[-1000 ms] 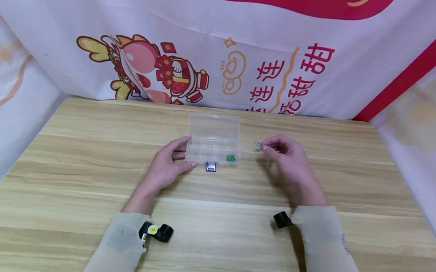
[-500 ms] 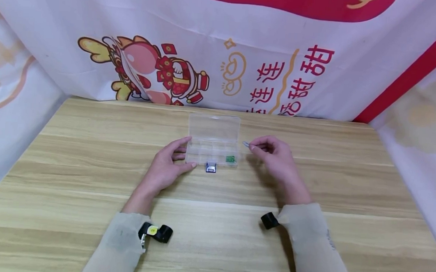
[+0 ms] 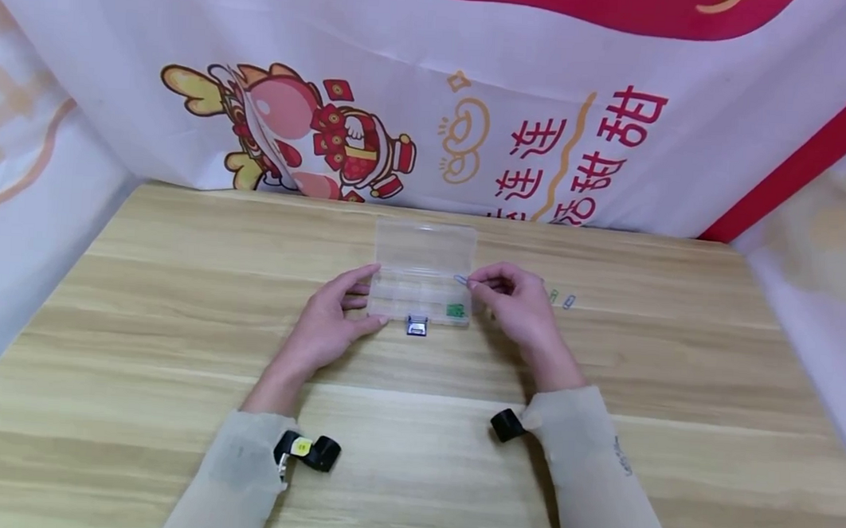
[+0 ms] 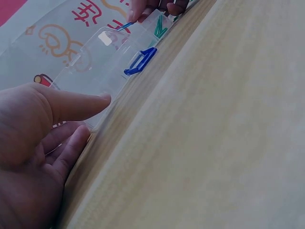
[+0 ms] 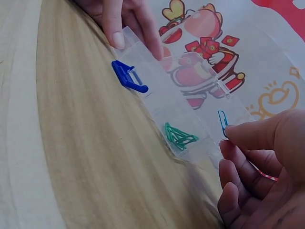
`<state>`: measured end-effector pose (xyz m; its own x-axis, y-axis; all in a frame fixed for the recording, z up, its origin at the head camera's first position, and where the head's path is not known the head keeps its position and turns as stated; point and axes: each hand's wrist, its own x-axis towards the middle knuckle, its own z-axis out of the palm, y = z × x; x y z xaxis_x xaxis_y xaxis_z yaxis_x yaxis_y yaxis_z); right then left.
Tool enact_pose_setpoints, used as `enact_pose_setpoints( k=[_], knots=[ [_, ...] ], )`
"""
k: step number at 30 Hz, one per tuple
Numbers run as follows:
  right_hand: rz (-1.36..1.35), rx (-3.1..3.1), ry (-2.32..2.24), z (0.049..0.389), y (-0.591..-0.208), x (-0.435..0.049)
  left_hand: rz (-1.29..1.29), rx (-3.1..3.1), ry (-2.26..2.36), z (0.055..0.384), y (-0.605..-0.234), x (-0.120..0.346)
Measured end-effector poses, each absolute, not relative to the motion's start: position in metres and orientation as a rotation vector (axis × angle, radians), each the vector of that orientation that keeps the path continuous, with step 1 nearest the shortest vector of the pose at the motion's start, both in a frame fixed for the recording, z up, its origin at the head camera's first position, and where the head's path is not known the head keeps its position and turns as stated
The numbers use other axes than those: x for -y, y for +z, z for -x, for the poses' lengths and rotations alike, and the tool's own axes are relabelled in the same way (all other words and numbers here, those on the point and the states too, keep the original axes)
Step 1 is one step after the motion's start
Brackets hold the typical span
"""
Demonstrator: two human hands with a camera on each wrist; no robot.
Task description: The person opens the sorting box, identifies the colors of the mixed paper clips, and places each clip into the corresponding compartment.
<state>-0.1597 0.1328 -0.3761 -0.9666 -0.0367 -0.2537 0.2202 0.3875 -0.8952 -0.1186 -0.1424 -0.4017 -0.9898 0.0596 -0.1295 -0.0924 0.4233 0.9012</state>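
A clear plastic compartment box [image 3: 395,285] stands on the table with its lid [image 3: 425,246] raised at the back. My left hand [image 3: 325,316] holds its left end, thumb at the front edge and index finger toward the back corner. Green paper clips [image 5: 178,137] lie in the front right compartment. Between thumb and index finger, my right hand [image 3: 513,302] pinches a blue paper clip [image 5: 222,123] over the right end of the box, near the back row. A blue latch [image 3: 416,326] hangs open at the box's front edge.
On the wooden table [image 3: 413,455], a green paper clip [image 3: 554,295] and a blue paper clip [image 3: 569,301] lie to the right of my right hand. Behind the table hangs a printed white cloth [image 3: 277,25].
My right hand has moved left with the blue paper clip, from beside the box to over its right end. Two clips on the table have come into sight. The left hand stays at the box.
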Motion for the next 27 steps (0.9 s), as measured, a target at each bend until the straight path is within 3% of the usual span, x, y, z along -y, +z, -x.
enact_pose_setpoints(
  k=[27],
  knots=[
    [-0.202, -2.448, -1.616, 0.1578, -0.3846, -0.1274, 0.035, -2.511, 1.626, 0.119, -0.4001, 0.1431]
  ],
)
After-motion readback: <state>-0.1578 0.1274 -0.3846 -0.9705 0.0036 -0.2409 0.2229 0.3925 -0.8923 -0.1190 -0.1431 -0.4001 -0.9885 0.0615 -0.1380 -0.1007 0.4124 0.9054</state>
